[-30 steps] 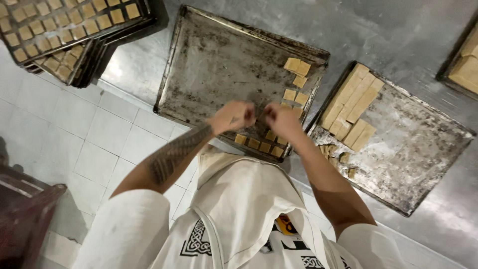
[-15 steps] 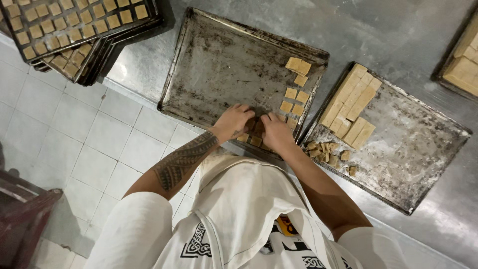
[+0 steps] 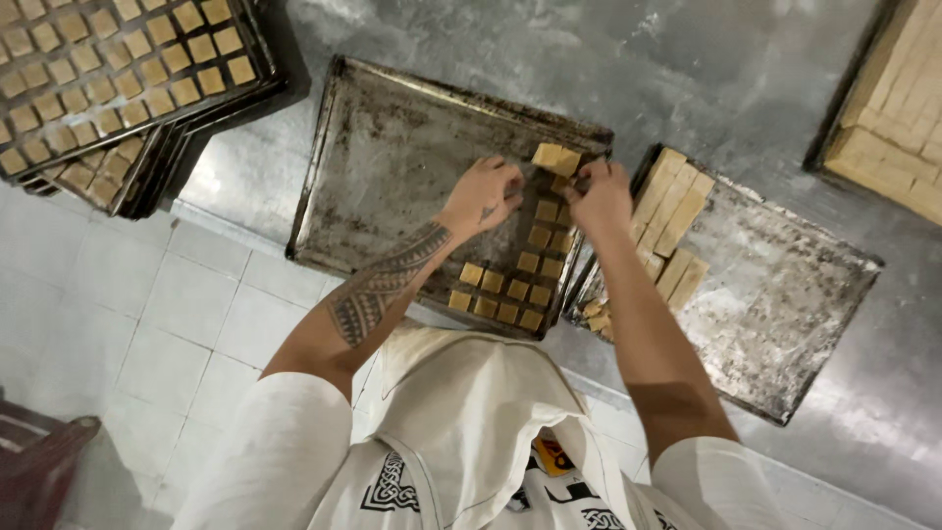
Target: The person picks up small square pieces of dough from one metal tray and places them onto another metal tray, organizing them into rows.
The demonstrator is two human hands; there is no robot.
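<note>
1. The person is laying small tan dough squares (image 3: 520,280) on a dark, worn baking tray (image 3: 392,167); two short columns stand along its right side, from the near edge to the far right corner, and the rest of the tray is bare
2. By the look of it the filling has barely begun, with most of the tray left to cover
3. The left hand (image 3: 483,196) and the right hand (image 3: 599,196) are at the far right corner, fingers pinched narrow around squares there; exactly what each one grips cannot be told
4. Uncut dough strips (image 3: 672,211) wait on the second tray (image 3: 785,304) to the right, and filled trays (image 3: 118,79) are stacked far left
5. Compared with the earlier frames, both hands have moved from the near edge to the far corner
</note>
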